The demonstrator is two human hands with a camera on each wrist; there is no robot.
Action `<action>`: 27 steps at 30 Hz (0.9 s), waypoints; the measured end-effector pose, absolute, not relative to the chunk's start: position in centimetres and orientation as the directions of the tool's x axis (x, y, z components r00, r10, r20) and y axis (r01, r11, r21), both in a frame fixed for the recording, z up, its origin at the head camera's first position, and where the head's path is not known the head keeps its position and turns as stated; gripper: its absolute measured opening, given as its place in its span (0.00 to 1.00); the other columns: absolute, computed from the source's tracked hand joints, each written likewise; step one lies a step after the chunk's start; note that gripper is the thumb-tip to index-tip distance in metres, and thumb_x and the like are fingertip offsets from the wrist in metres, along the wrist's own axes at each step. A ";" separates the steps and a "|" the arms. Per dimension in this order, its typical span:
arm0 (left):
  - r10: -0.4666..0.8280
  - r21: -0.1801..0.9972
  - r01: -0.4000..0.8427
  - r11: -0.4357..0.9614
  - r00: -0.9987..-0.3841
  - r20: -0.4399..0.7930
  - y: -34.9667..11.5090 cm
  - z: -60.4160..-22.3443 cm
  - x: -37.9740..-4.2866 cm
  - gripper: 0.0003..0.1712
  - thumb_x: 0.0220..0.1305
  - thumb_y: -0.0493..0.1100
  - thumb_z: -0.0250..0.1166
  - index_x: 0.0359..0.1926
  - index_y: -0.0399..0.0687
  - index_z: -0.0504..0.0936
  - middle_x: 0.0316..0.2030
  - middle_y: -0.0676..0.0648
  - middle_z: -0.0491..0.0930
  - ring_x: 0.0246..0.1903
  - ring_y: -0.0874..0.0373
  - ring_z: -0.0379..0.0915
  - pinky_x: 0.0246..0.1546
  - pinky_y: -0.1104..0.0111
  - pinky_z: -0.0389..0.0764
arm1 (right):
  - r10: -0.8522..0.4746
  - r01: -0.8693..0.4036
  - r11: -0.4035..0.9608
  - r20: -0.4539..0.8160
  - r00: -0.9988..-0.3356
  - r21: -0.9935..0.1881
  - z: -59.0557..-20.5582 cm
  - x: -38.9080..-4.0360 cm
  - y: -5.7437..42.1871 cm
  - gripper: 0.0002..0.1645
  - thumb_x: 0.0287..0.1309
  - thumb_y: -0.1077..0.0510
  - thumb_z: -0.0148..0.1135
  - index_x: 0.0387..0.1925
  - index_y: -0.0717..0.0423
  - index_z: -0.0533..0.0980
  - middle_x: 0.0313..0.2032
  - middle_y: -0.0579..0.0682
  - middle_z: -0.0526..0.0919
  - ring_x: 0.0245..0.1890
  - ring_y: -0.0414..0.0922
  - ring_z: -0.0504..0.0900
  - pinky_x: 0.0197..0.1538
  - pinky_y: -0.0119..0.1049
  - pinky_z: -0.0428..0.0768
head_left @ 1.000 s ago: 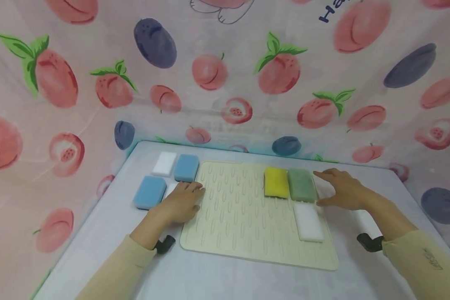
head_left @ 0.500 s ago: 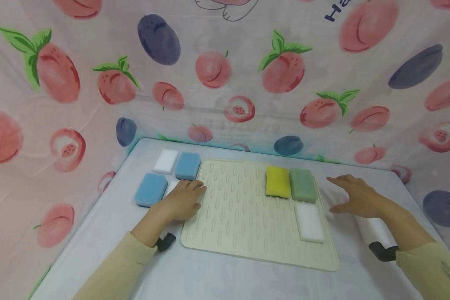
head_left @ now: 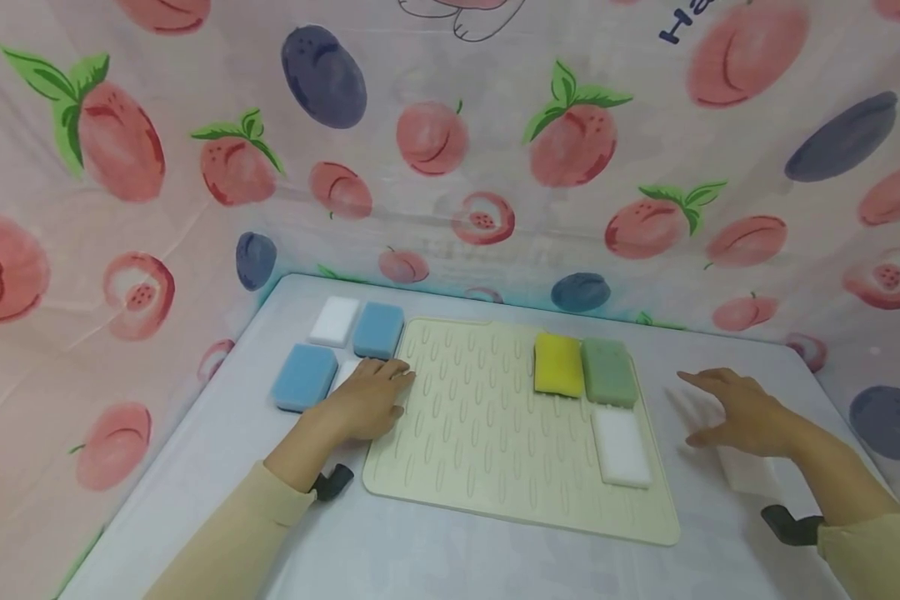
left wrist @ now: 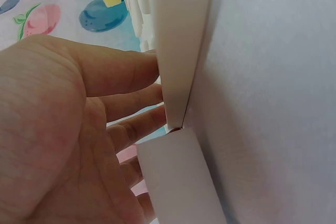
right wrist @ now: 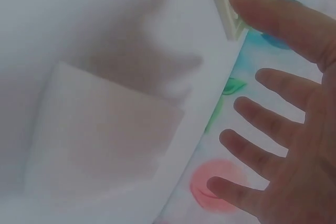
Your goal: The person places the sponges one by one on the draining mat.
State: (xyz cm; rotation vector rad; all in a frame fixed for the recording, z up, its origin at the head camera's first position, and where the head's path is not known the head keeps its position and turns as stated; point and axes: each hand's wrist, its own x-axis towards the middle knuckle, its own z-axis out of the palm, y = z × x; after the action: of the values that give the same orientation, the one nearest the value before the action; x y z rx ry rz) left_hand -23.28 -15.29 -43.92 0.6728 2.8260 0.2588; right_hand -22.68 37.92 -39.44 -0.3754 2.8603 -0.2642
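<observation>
A cream ridged drying mat (head_left: 480, 450) lies flat on the table. My left hand (head_left: 363, 404) rests at its left edge, the thumb and fingers (left wrist: 121, 74) fairly straight and touching the edge. Beside that hand is a white sponge (left wrist: 178, 177), mostly hidden by it in the head view. My right hand (head_left: 750, 412) hovers right of the mat with its fingers spread and nothing held. Below it a white sponge (right wrist: 110, 135) lies on the table. On the mat's right side are a yellow sponge (head_left: 558, 365), a green sponge (head_left: 609, 372) and a white one.
Left of the mat lie two blue sponges, the farther one (head_left: 378, 330) close to the mat and the nearer one (head_left: 304, 377) farther left, plus another white sponge (head_left: 334, 321). A fruit-print cloth (head_left: 450, 167) hangs behind the white table (head_left: 450, 558).
My right hand has moved away from the green sponge, rightward and toward me, over the loose white sponge. My left hand has stayed at the mat's edge.
</observation>
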 end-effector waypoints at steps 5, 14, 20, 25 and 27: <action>0.464 0.225 0.424 0.878 -0.868 -0.175 -15.3 -43.9 -23.3 0.33 0.76 0.45 0.60 0.76 0.38 0.66 0.77 0.41 0.61 0.75 0.39 0.55 0.81 0.46 0.51 | -0.277 -0.229 0.946 -0.209 -0.938 -0.228 -40.1 -22.1 38.8 0.63 0.43 0.38 0.81 0.75 0.62 0.64 0.68 0.74 0.63 0.61 0.75 0.64 0.55 0.80 0.69; 0.465 0.220 0.426 0.878 -0.867 -0.180 -15.3 -43.8 -23.2 0.33 0.76 0.45 0.60 0.76 0.38 0.66 0.77 0.40 0.61 0.75 0.38 0.55 0.81 0.45 0.51 | -0.249 -0.196 0.953 -0.230 -0.941 -0.232 -40.8 -21.3 40.3 0.63 0.41 0.40 0.83 0.74 0.64 0.65 0.67 0.76 0.63 0.61 0.78 0.63 0.57 0.81 0.66; 0.462 0.214 0.424 0.880 -0.867 -0.185 -15.2 -43.8 -23.3 0.33 0.77 0.46 0.60 0.77 0.38 0.66 0.77 0.40 0.61 0.75 0.39 0.55 0.81 0.46 0.50 | -0.238 -0.177 0.951 -0.233 -0.943 -0.255 -41.1 -20.8 41.4 0.63 0.40 0.42 0.84 0.73 0.65 0.66 0.67 0.76 0.63 0.61 0.78 0.63 0.55 0.82 0.66; 0.462 0.215 0.423 0.880 -0.868 -0.184 -15.2 -43.8 -23.3 0.33 0.76 0.45 0.60 0.76 0.38 0.66 0.77 0.40 0.61 0.75 0.38 0.55 0.81 0.46 0.51 | -0.242 -0.176 0.946 -0.230 -0.943 -0.271 -41.6 -20.4 42.2 0.63 0.37 0.44 0.85 0.72 0.65 0.67 0.67 0.77 0.63 0.61 0.79 0.63 0.56 0.82 0.65; 0.461 0.214 0.423 0.881 -0.868 -0.183 -15.2 -43.8 -23.3 0.33 0.76 0.45 0.60 0.76 0.38 0.66 0.77 0.40 0.61 0.75 0.38 0.55 0.81 0.46 0.51 | -0.248 -0.183 0.945 -0.229 -0.941 -0.270 -41.8 -20.3 42.6 0.63 0.37 0.44 0.85 0.72 0.65 0.67 0.66 0.76 0.64 0.62 0.78 0.64 0.56 0.82 0.65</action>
State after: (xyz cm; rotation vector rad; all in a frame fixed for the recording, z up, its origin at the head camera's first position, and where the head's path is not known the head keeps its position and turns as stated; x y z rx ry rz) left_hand -23.25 -15.23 -43.79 0.6725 2.8213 0.2458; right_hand -20.28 42.56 -41.75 -0.3199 2.8386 -0.3577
